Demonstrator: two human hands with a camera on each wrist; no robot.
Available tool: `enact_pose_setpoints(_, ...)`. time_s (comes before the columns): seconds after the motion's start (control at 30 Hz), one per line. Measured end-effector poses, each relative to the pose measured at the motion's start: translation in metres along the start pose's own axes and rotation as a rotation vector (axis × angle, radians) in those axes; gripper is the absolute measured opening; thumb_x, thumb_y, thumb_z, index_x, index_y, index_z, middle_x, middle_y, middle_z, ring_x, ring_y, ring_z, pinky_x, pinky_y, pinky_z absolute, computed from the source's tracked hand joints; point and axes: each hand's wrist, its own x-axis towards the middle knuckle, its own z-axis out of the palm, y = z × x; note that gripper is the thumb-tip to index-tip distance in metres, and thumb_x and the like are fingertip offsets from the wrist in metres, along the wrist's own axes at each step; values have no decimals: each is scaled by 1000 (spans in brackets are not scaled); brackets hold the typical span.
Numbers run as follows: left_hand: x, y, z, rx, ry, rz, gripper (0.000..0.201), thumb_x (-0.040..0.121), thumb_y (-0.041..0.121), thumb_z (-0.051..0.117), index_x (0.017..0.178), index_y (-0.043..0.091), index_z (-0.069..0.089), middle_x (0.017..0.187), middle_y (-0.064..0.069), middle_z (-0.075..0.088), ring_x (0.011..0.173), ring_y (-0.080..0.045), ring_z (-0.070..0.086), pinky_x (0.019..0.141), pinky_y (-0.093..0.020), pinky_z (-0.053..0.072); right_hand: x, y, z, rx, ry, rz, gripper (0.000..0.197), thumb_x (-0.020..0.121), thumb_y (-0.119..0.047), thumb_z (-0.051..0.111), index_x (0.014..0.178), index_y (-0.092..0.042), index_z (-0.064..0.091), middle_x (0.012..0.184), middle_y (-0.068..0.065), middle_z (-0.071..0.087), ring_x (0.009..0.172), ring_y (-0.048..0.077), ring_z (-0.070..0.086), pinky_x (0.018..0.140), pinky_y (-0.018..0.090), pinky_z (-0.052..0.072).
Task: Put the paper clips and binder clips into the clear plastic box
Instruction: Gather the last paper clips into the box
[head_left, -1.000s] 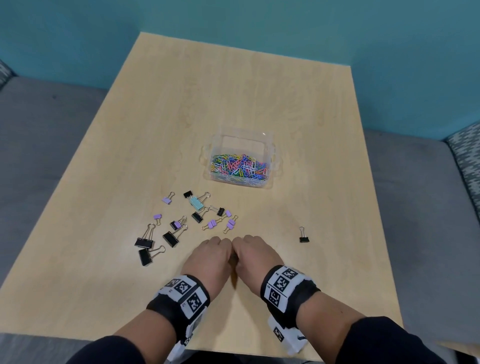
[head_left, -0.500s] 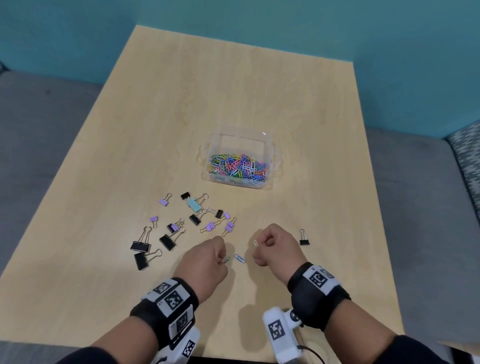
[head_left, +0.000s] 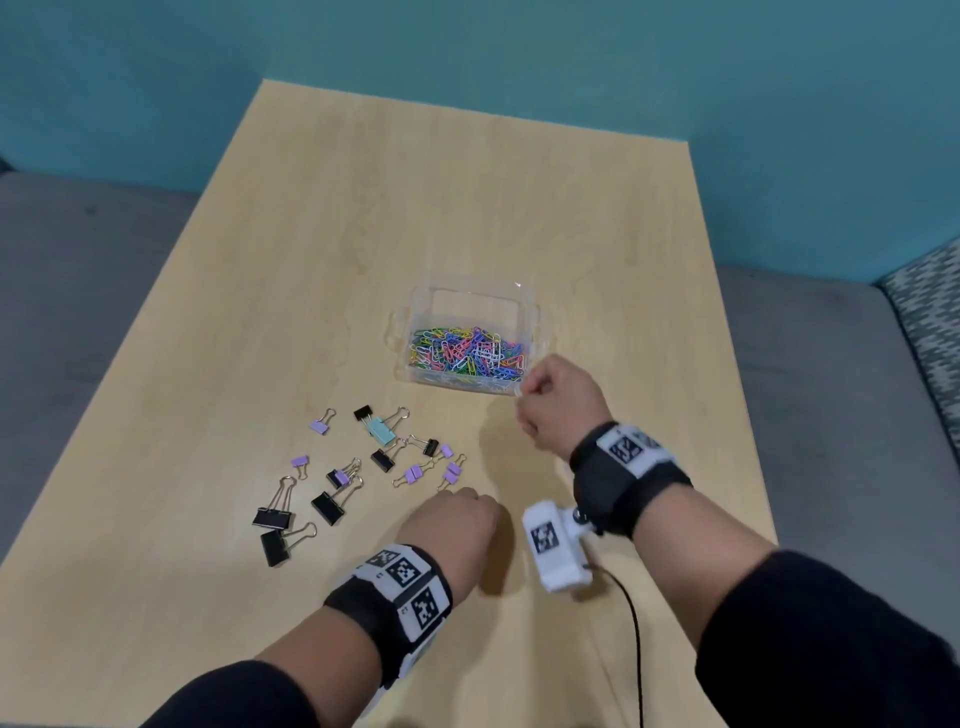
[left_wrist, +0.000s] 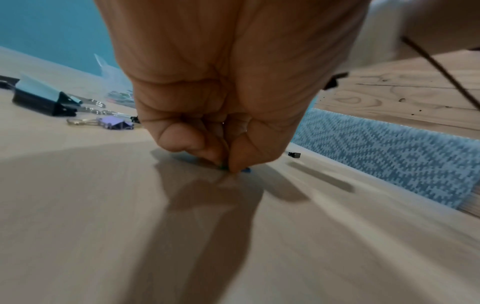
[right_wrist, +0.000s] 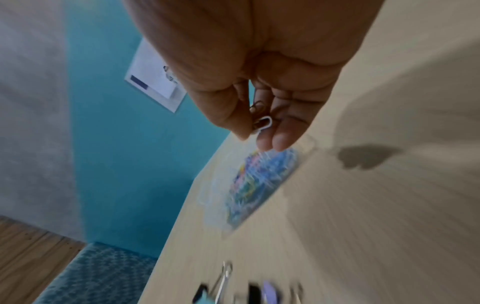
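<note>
Two hands show from the head view: right hand (head_left: 558, 402) raised by the clear plastic box (head_left: 467, 296) of paper clips (head_left: 467, 353), binder clips (head_left: 363, 467) loose on the counter (head_left: 467, 182). Left wrist view: left hand (left_wrist: 221, 102) pinches a blue paper clip (left_wrist: 246, 169) against the counter. Right wrist view: fingers (right_wrist: 283, 135) pinch a white paper clip (right_wrist: 265, 123).

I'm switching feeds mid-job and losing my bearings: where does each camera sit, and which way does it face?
Head: on the head, looking forward and down at the table, box, binder clips; both forearms and hands show.
Left wrist: under the left hand, low over the table, looking along fingers pinching small clips.
Right wrist: under the right hand, raised, looking down at the box; fingers pinch a white clip.
Shared: all three show the box and binder clips.
</note>
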Motion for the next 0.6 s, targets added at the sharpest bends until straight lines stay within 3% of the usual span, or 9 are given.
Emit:
enact_pose_setpoints(0.13,4,1,-2,19,-51,16,37,80,0,44,111,17,56,103,-9,56,89,-29,54,64,-34,41,37,-43,-3,-186,49,-97,16,71,-5,58,69,-21,54,68,2,64,66,25,64,61,35,53)
enact_pose_setpoints(0.23,4,1,-3,99,-37,50,36,80,0,44,111,12,56,105,-10,54,90,-29,53,62,-34,39,46,-60,-10,-285,18,-133,9,78,-14,64,85,-16,59,83,2,63,75,22,62,66,31,49)
enact_pose_setpoints(0.3,2,1,-2,112,-13,70,35,78,-2,43,110,9,54,108,-10,52,93,-29,51,62,-34,36,43,-56,-19,-317,57,-166,15,81,-20,64,94,-14,59,91,3,62,80,22,59,70,30,46)
enact_pose_setpoints(0.4,-3,-1,2,137,16,126,32,77,-4,44,106,9,50,106,-10,53,92,-28,50,62,-33,31,27,-30,-40,-421,138,-195,16,81,-18,59,97,-17,58,99,7,63,89,26,59,75,30,44)
enact_pose_setpoints(0.5,-8,-2,5,107,-13,149,24,77,-1,42,97,9,49,99,-10,56,87,-27,51,61,-33,32,-6,17,-61,-599,74,-100,22,85,-22,54,105,-16,55,105,9,58,89,28,59,79,35,48)
enact_pose_setpoints(0.6,1,-11,-15,-107,55,3,10,75,7,45,81,15,46,82,-4,53,79,-28,54,60,-32,39,-45,61,-66,-776,-47,28,26,88,-32,50,110,-19,46,107,5,49,83,25,58,75,40,52)
